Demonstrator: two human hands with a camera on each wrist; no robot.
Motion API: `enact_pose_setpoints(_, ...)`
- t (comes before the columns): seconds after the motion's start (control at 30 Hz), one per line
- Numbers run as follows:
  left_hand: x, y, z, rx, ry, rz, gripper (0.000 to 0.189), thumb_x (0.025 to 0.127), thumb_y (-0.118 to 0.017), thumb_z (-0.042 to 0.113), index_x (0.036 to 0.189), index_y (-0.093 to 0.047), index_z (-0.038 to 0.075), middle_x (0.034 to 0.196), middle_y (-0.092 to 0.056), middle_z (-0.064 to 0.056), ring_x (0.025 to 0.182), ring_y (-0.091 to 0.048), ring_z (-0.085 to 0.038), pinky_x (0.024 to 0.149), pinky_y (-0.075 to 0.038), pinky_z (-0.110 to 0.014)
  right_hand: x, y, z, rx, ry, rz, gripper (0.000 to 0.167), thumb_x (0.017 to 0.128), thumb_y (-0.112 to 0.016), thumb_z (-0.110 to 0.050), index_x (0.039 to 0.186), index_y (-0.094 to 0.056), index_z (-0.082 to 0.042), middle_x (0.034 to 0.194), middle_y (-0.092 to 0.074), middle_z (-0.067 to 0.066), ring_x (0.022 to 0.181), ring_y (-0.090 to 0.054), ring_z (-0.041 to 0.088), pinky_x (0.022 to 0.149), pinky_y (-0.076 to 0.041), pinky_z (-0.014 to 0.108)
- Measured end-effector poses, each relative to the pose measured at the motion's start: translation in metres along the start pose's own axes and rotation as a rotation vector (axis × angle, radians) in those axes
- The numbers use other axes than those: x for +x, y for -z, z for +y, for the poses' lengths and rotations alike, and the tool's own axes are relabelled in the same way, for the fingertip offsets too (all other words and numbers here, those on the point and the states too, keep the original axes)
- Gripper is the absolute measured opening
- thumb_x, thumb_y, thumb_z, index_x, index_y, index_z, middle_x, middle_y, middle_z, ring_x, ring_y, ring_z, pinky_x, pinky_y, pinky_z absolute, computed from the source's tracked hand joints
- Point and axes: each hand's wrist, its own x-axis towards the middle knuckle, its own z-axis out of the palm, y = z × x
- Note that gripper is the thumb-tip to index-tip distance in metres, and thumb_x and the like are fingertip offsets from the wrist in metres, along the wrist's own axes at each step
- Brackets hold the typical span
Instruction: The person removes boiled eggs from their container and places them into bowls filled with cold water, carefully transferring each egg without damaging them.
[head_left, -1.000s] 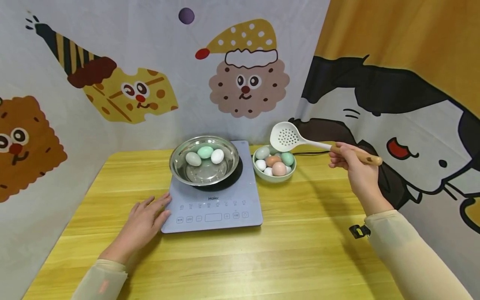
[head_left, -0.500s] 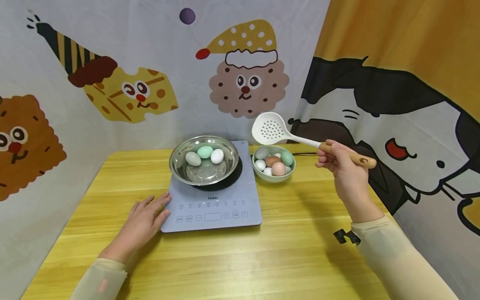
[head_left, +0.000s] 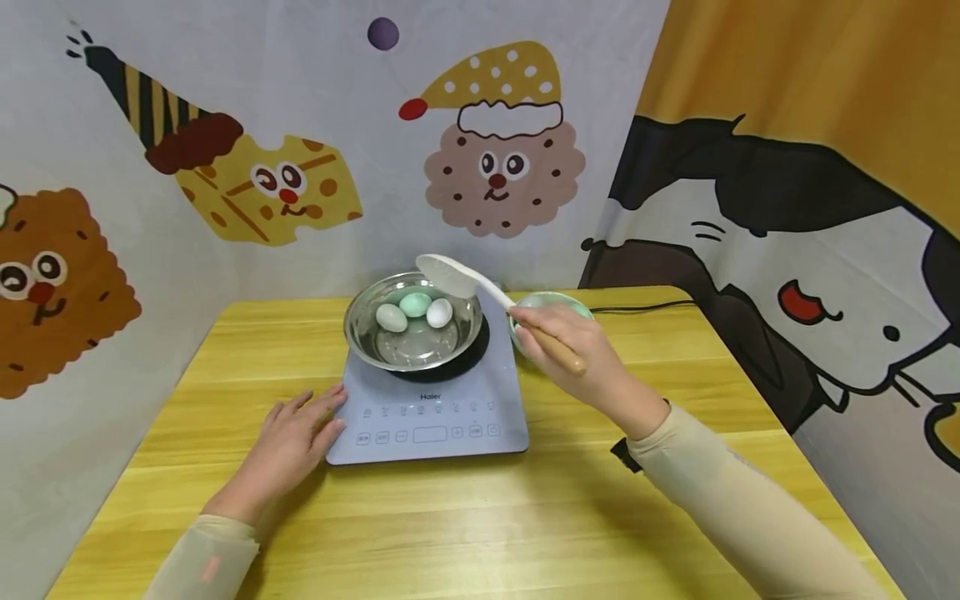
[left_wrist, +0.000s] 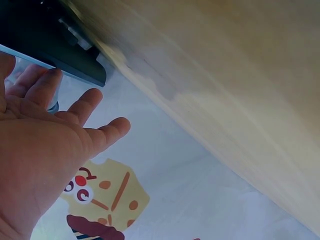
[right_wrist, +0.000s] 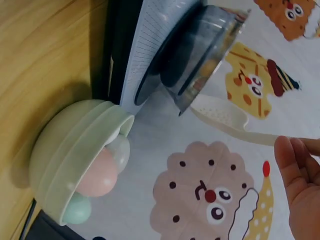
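In the head view my right hand [head_left: 592, 358] grips the wooden handle of a white slotted spoon [head_left: 448, 275]. The spoon's head is above the back right rim of a steel basin [head_left: 408, 358]. Three eggs lie in the basin: a greyish one [head_left: 392, 317], a green one [head_left: 415, 304] and a white one [head_left: 439, 313]. Under the basin is an induction cooker [head_left: 480, 396]. My left hand [head_left: 296, 433] touches the cooker's left edge with its fingers extended. The left wrist view shows those fingers by the cooker's dark underside [left_wrist: 60, 50].
A pale green bowl [right_wrist: 60, 155] with several eggs stands right of the cooker, partly hidden by my right hand in the head view. A black cord [head_left: 645, 307] runs behind it. Printed cloth [head_left: 502, 183] hangs behind the wooden table [head_left: 420, 533].
My right hand has moved left with the slotted spoon, from right of the egg bowl to in front of it. The spoon's head has turned and come over the basin's rim. My left hand has stayed put.
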Motion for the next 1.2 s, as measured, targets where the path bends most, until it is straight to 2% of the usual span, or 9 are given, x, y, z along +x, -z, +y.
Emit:
enact_pose_setpoints(0.1, 0.0, 0.0, 0.001, -0.003, -0.001, 0.001, 0.049, 0.11, -0.061, 0.028, 0.155, -0.056, 0.009, 0.166, -0.05, -0.011, 0.148, -0.041, -0.06, 0.119, -0.021, -0.083, 0.0, -0.008, 0.0, -0.021, 0.029, -0.054, 0.027, 0.106, -0.067, -0.02, 0.12, -0.079, -0.001, 0.101, -0.082, 0.012, 0.092, -0.077, 0.031, 0.08, -0.066, 0.042)
enact_pose_setpoints(0.3, -0.001, 0.0, 0.001, 0.008, 0.0, 0.001, 0.05, 0.11, -0.062, 0.028, 0.156, -0.056, 0.009, 0.167, -0.05, -0.011, 0.148, -0.041, -0.06, 0.119, -0.02, -0.082, -0.002, -0.015, 0.002, -0.046, 0.041, -0.118, 0.025, 0.1, -0.073, -0.013, 0.121, -0.079, 0.0, 0.1, -0.08, 0.014, 0.089, -0.076, 0.027, 0.076, -0.066, 0.036)
enact_pose_setpoints(0.53, -0.001, 0.002, 0.003, 0.056, -0.005, 0.027, 0.049, 0.107, -0.066, 0.029, 0.153, -0.06, 0.012, 0.163, -0.055, -0.008, 0.146, -0.043, -0.061, 0.116, -0.014, -0.088, -0.006, -0.014, -0.002, -0.038, 0.048, -0.107, 0.024, 0.099, -0.074, -0.013, 0.119, -0.079, -0.001, 0.099, -0.081, 0.013, 0.083, -0.075, 0.028, 0.075, -0.064, 0.04)
enact_pose_setpoints(0.73, 0.002, 0.003, 0.004, 0.067, 0.006, 0.008, 0.049, 0.108, -0.065, 0.03, 0.154, -0.059, 0.013, 0.163, -0.054, -0.008, 0.148, -0.04, -0.061, 0.117, -0.012, -0.088, -0.008, -0.011, -0.01, -0.013, 0.015, -0.087, 0.024, 0.103, -0.071, -0.019, 0.117, -0.08, -0.002, 0.099, -0.083, 0.011, 0.084, -0.076, 0.029, 0.081, -0.06, 0.045)
enact_pose_setpoints(0.87, 0.002, 0.001, 0.003, 0.06, 0.012, -0.001, 0.05, 0.108, -0.064, 0.029, 0.155, -0.058, 0.013, 0.164, -0.053, -0.008, 0.149, -0.038, -0.061, 0.118, -0.013, -0.088, -0.009, -0.01, -0.016, 0.014, -0.011, -0.082, 0.025, 0.104, -0.069, -0.02, 0.115, -0.08, -0.002, 0.101, -0.084, 0.01, 0.086, -0.077, 0.025, 0.092, -0.056, 0.041)
enact_pose_setpoints(1.03, 0.002, 0.002, 0.004, 0.052, 0.014, -0.001, 0.05, 0.108, -0.065, 0.029, 0.155, -0.058, 0.012, 0.165, -0.053, -0.009, 0.149, -0.038, -0.061, 0.117, -0.014, -0.087, -0.009, -0.006, -0.02, 0.067, -0.037, -0.075, 0.03, 0.107, -0.066, -0.025, 0.113, -0.081, 0.0, 0.101, -0.084, 0.009, 0.085, -0.074, 0.022, 0.102, -0.052, 0.029)
enact_pose_setpoints(1.1, 0.001, 0.002, 0.005, 0.051, 0.012, 0.003, 0.05, 0.108, -0.065, 0.028, 0.155, -0.058, 0.012, 0.164, -0.053, -0.009, 0.148, -0.039, -0.061, 0.117, -0.015, -0.087, -0.011, -0.004, -0.021, 0.114, -0.065, -0.077, 0.025, 0.105, -0.069, -0.02, 0.113, -0.081, 0.0, 0.1, -0.084, 0.009, 0.084, -0.07, 0.02, 0.103, -0.051, 0.027)
enact_pose_setpoints(1.2, 0.001, 0.002, 0.005, 0.048, 0.008, 0.007, 0.05, 0.108, -0.065, 0.028, 0.154, -0.059, 0.012, 0.164, -0.053, -0.009, 0.147, -0.04, -0.061, 0.117, -0.016, -0.087, -0.014, -0.002, -0.023, 0.208, -0.129, -0.089, 0.019, 0.097, -0.075, -0.005, 0.113, -0.081, 0.002, 0.1, -0.084, 0.012, 0.085, -0.065, 0.018, 0.093, -0.053, 0.02)
